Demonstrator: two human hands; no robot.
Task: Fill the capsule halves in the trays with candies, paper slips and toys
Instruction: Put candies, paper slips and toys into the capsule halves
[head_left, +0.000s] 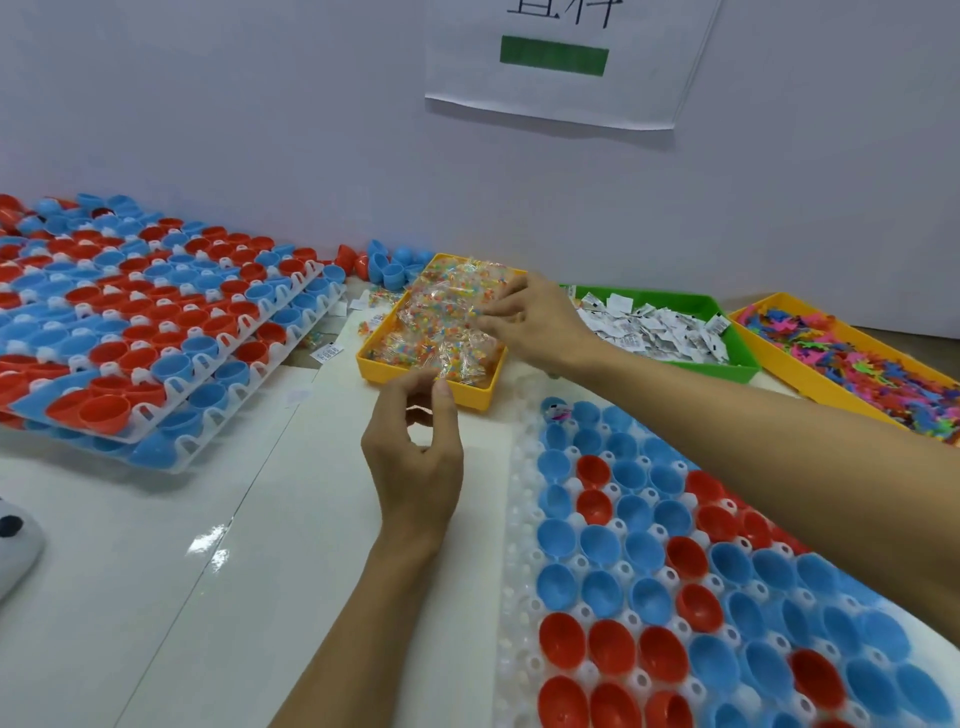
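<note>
Both hands gather candy packets at the yellow bin, with the near tray almost wholly unfilled.

The right hand (524, 325) reaches into the yellow plastic bin (376, 366) and pinches one of the clear packets of coloured candies (447, 317); the left hand (415, 452), just in front of the bin, has its curled fingers closed on another packet. The white tray of red and blue capsule halves (675, 571) lies near, only its far corner cup filled. The slick packets cling together, so a pinch may lift several, or drop one between cups. The green bin of paper slips (675, 332) and the yellow bin of colourful toys (852, 358) wait beyond.
</note>
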